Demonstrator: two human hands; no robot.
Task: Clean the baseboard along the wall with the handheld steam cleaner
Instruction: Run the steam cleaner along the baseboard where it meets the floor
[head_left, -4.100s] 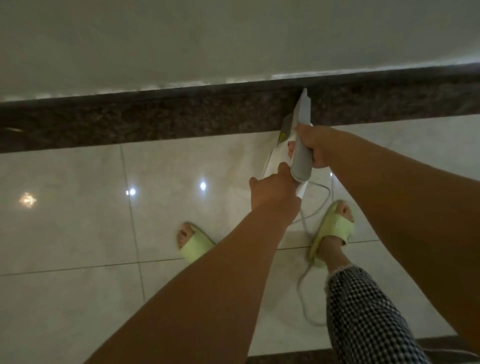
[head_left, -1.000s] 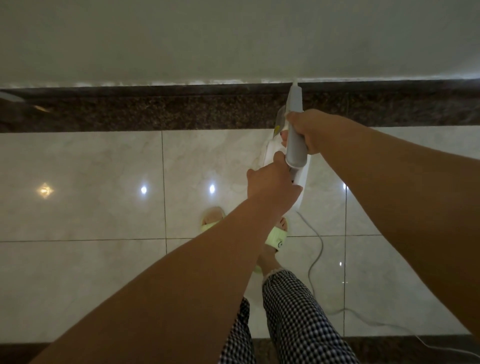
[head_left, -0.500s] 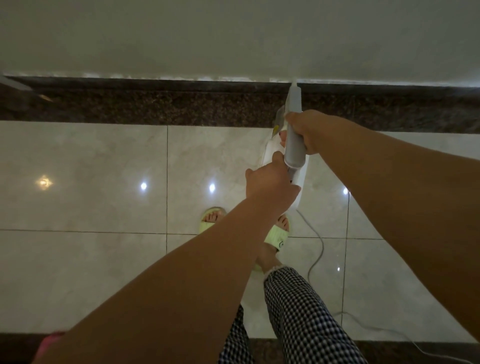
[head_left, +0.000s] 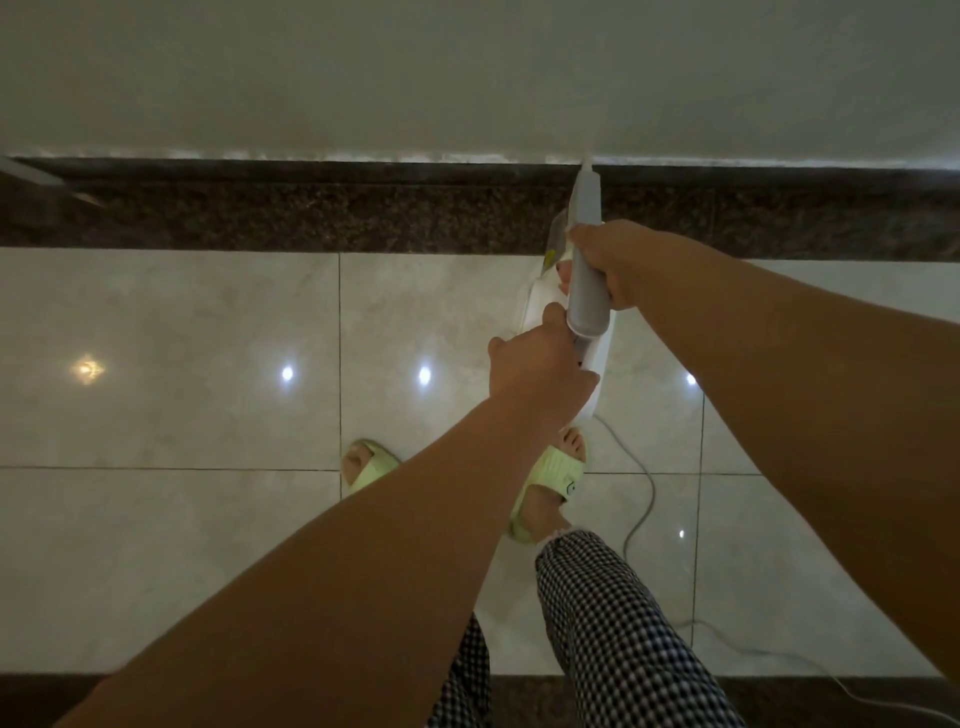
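Dark speckled baseboard (head_left: 363, 218) is mid-pass: the right hand (head_left: 618, 260) grips the steam cleaner (head_left: 584, 270), the left hand (head_left: 535, 364) holds its rear, nozzle at the top edge; next, slide sideways along the wall.

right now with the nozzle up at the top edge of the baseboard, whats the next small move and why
Probably slide the steam cleaner sideways along the baseboard. Its tip sits at the top edge where baseboard meets wall, and both the right hand and left hand grip it, so a short steady pass looks feasible.
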